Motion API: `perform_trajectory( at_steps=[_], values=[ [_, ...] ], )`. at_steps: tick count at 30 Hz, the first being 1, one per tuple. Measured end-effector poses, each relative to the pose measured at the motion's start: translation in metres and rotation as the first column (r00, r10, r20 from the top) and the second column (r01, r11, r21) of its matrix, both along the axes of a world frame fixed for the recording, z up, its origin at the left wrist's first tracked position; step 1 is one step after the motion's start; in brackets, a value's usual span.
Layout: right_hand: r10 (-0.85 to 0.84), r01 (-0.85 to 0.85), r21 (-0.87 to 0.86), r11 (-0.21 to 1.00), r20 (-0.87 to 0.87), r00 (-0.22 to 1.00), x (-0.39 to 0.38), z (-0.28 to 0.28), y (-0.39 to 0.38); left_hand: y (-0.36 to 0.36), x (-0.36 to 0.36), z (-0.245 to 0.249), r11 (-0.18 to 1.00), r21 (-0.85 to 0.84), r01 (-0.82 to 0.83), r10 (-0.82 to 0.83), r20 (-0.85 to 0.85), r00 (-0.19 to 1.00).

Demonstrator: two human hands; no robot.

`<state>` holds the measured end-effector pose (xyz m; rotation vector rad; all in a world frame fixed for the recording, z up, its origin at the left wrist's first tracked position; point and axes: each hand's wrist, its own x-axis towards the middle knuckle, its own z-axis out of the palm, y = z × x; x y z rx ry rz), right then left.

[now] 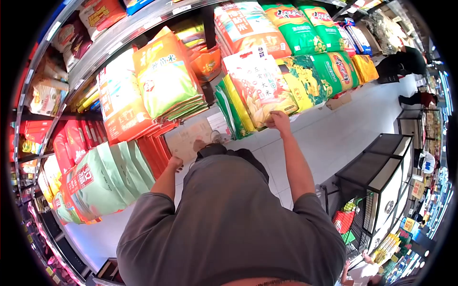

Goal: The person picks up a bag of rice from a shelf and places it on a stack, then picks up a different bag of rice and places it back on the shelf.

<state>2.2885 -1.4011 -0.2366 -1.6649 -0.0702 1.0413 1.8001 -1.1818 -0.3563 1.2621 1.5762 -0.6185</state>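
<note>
The fingers [273, 116] of the right hand [278, 119] are being clenched on the lower edge of the white and yellow plastic rice sack [257, 81], which is printed with dark lettering. From those fingers the sack is extending up and away towards the shelving, its long axis running from the gripped bottom edge to the handle end at the top, tilted a little to the left. It is being held in front of the upright green and yellow plastic sacks [234, 112], and the green patterned sacks [310, 71] are being seen just beside it on the right.

The right arm is being stretched forward at full reach, so this hand is the one at the sack. The left hand [175, 163] is being kept low and well apart to the left, its fingers curled; whether anything is being gripped there cannot be told. It is lying nearest to the beige cardboard sheet [188, 138] and the stack of flat red packs [155, 152]. Further left, pale green paper sacks [109, 176] are standing in a row, and an orange and green plastic sack [164, 76] is lying on a pile above them.
</note>
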Motion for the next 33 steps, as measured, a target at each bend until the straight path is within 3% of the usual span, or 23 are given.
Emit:
perform_trajectory(
  at_steps=[2, 3, 5, 6, 8, 12, 13, 14, 16, 18, 20, 21, 24, 25, 30, 32, 33],
  values=[
    [0.020, -0.002, -0.091, 0.996, 0.194, 0.981, 0.027, -0.009, -0.007, 0.010, 0.011, 0.005, 0.998, -0.028, 0.059, -0.059, -0.021, 0.998],
    [0.018, 0.054, -0.164, 0.985, 0.408, 0.913, 0.046, -0.029, -0.014, 0.012, 0.015, 0.010, 0.993, -0.056, 0.108, -0.111, -0.046, 0.993],
    [-0.042, 0.159, -0.135, 0.978, 0.623, 0.781, 0.069, -0.025, -0.022, 0.011, 0.038, 0.011, 0.996, -0.003, 0.086, -0.086, 0.007, 0.996],
    [-0.036, 0.149, -0.130, 0.980, 0.622, 0.782, 0.078, -0.019, -0.020, 0.012, 0.055, 0.013, 0.996, 0.057, 0.067, -0.071, 0.067, 0.995],
    [0.165, 0.189, -0.314, 0.931, 0.820, 0.548, 0.098, -0.009, -0.019, 0.007, 0.087, 0.017, 0.991, 0.130, 0.038, -0.062, 0.193, 0.979],
    [0.310, -0.016, -0.392, 0.920, 0.701, 0.642, 0.133, -0.011, -0.008, -0.009, 0.157, 0.039, 0.994, 0.096, -0.053, 0.018, 0.336, 0.942],
    [0.353, -0.089, -0.432, 0.898, 0.583, 0.732, 0.142, -0.011, -0.003, -0.014, 0.176, 0.047, 0.995, 0.071, -0.064, 0.035, 0.354, 0.935],
    [0.358, -0.103, -0.424, 0.900, 0.582, 0.730, 0.147, -0.014, 0.000, -0.020, 0.195, 0.057, 0.996, 0.048, -0.074, 0.051, 0.372, 0.927],
    [0.305, -0.223, -0.260, 0.939, 0.336, 0.891, 0.155, -0.021, 0.004, -0.037, 0.233, 0.083, 0.979, -0.024, -0.203, 0.192, 0.455, 0.869],
    [0.341, -0.276, -0.240, 0.931, 0.298, 0.891, 0.158, -0.024, 0.006, -0.044, 0.263, 0.065, 0.927, -0.228, -0.296, 0.374, 0.555, 0.743],
    [0.356, -0.279, -0.291, 0.915, 0.256, 0.899, 0.158, -0.025, 0.006, -0.053, 0.294, 0.068, 0.926, -0.242, -0.289, 0.377, 0.608, 0.699],
    [0.418, -0.365, -0.251, 0.897, 0.209, 0.884, 0.161, -0.026, 0.004, -0.059, 0.308, 0.076, 0.928, -0.259, -0.266, 0.371, 0.657, 0.656],
    [0.416, -0.393, -0.182, 0.901, 0.108, 0.903, 0.161, -0.023, 0.001, -0.076, 0.346, 0.097, 0.935, -0.175, -0.310, 0.349, 0.621, 0.702],
    [0.382, -0.359, -0.148, 0.922, 0.184, 0.906, 0.164, -0.038, 0.000, -0.080, 0.354, 0.100, 0.941, -0.167, -0.296, 0.334, 0.606, 0.722],
    [0.260, -0.221, -0.205, 0.954, 0.188, 0.947, 0.154, -0.033, 0.007, -0.090, 0.375, 0.085, 0.897, -0.144, -0.419, 0.425, 0.545, 0.723],
    [0.223, -0.219, -0.076, 0.973, 0.046, 0.974, 0.166, -0.050, 0.006, -0.085, 0.380, 0.078, 0.764, -0.349, -0.543, 0.632, 0.575, 0.520],
    [0.226, -0.219, -0.093, 0.971, 0.066, 0.972, 0.167, -0.053, 0.006, -0.084, 0.384, 0.080, 0.723, -0.352, -0.594, 0.672, 0.557, 0.488]
  ],
)
